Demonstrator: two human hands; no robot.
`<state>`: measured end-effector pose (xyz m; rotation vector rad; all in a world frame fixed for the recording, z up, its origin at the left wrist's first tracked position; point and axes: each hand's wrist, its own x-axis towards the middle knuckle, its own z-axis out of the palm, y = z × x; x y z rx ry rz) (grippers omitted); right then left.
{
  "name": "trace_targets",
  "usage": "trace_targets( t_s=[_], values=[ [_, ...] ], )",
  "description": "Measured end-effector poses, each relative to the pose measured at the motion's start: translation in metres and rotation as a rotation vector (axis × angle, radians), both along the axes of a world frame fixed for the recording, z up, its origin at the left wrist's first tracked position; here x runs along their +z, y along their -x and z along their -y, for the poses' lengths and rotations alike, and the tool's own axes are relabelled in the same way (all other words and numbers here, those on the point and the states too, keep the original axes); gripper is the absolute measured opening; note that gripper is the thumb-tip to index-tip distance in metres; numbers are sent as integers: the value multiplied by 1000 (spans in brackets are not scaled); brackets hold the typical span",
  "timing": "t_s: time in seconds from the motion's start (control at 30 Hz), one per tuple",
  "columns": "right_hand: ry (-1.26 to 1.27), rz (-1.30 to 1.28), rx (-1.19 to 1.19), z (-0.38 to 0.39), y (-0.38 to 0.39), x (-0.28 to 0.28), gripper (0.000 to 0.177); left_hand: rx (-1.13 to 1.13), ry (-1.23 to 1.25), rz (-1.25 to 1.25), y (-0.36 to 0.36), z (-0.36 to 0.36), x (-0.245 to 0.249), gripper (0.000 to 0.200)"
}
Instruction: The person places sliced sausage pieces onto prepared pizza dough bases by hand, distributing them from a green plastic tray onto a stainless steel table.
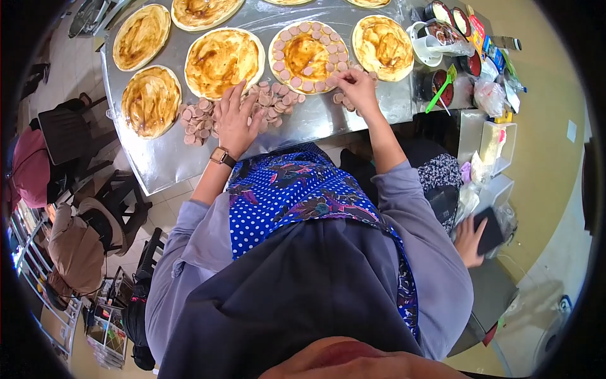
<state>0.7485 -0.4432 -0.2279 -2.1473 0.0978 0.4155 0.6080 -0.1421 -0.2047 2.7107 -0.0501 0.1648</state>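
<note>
Several sauced round pizza bases lie on a steel table (158,161). One base (308,56) has pink sausage slices ringing its edge. My right hand (356,87) pinches sausage slices at that base's near rim. My left hand (235,120), a watch on its wrist, rests with fingers spread on a heap of sausage slices (268,101) in front of a plain sauced base (224,60).
Sauce tubs, a white jug (428,45) and a green spoon (440,88) crowd the table's right end. Another person's hand (470,240) holds a dark phone at the right. Stools and bags stand on the floor at the left.
</note>
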Motion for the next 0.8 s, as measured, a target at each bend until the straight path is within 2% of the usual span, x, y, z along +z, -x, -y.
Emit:
trace_targets(
  t_s=[0.1,0.17,0.3,0.4,0.43,0.57,0.63,0.8],
  values=[
    [-109,24,76,-18,-13,-9,18,-5,-14,-14,0,2,0,43],
    [180,160,134,-27,-17,-11,18,-16,-4,-3,0,2,0,42],
    [170,164,165,-25,-23,-9,15,2,4,15,1,2,2,42],
    [-212,65,45,-15,-28,-22,14,16,2,20,3,-1,2,42],
    [-211,64,46,-17,-26,-19,14,14,-5,17,4,-2,1,42],
    [-15,109,180,-36,-14,-15,14,7,-4,-13,5,-3,-1,43],
    [259,368,289,-46,-8,-6,12,14,0,-5,3,-2,-1,43],
    [316,504,311,-48,-6,-8,7,18,-16,12,0,-2,0,45]
  ],
)
